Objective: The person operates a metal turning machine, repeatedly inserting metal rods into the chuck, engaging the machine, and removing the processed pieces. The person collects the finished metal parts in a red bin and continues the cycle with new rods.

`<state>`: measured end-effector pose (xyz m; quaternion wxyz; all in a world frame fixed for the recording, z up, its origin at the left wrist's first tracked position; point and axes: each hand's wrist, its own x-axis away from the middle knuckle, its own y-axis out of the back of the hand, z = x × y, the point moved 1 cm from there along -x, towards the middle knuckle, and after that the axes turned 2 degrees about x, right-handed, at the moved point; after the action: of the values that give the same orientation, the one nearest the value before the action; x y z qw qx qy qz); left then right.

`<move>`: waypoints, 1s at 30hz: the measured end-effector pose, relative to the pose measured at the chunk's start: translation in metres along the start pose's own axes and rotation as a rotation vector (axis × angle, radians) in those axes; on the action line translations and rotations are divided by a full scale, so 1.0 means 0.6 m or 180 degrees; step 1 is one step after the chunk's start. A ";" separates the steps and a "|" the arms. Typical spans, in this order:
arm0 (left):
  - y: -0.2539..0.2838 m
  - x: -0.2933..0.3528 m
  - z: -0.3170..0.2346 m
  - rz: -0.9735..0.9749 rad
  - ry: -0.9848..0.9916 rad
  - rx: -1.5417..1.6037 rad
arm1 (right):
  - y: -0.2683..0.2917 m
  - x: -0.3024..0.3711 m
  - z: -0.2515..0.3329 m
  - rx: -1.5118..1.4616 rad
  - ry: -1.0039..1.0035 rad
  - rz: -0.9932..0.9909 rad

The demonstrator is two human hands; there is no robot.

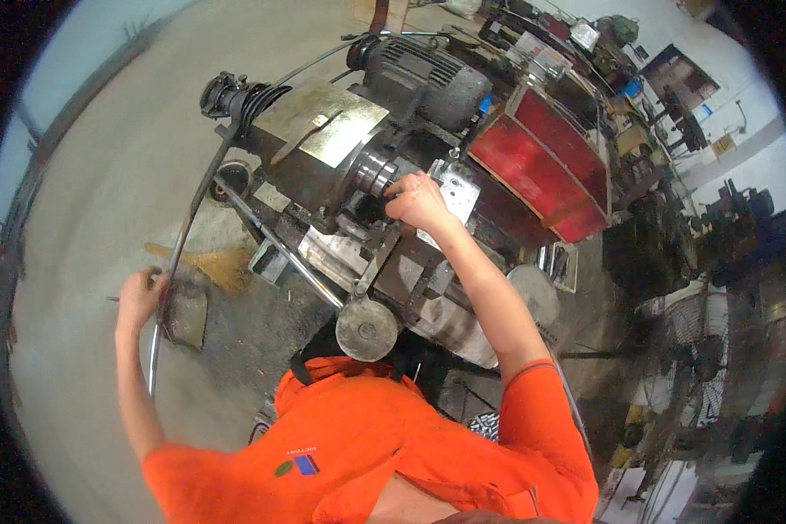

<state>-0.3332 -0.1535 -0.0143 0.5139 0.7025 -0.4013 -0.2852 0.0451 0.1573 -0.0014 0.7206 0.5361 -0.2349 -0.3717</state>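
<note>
My right hand (417, 203) reaches into the middle of a lathe-like machine, at the front of its round steel spindle nose (375, 171). Its fingers are bent together there, and whatever they pinch is hidden. Off to the left, my left hand (138, 301) is closed beside a long lever bar (180, 237). A thin dark piece shows at its fingers, too small to name. A flat metal cover (336, 127) lies on the headstock, with a curved strip (301, 140) on it. Just right of my right hand is a light metal block (456, 194) with holes.
Behind the spindle sits a finned motor (428, 80), with a red tray (541, 162) to its right. A round handwheel (366, 331) stands close to my body. A broom head (210, 265) and dustpan (186, 319) are on the floor. A fan (694, 349) stands at right.
</note>
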 end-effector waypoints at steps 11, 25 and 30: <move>-0.064 -0.058 0.074 -0.0041 0.0393 -0.1086 | 0.005 -0.022 0.007 0.0430 0.0415 0.0097; -0.031 -0.224 0.161 -0.1021 0.1081 -0.0865 | 0.010 0.013 0.001 0.0276 0.0601 -0.0156; -0.158 -0.189 0.029 -0.2615 -0.0605 0.1549 | 0.070 0.134 -0.028 -0.0173 0.1078 -0.1523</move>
<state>-0.3801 -0.0505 -0.1108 0.1407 0.8735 -0.1910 -0.4252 0.1187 0.1106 0.0282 0.6556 0.6111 0.0318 -0.4424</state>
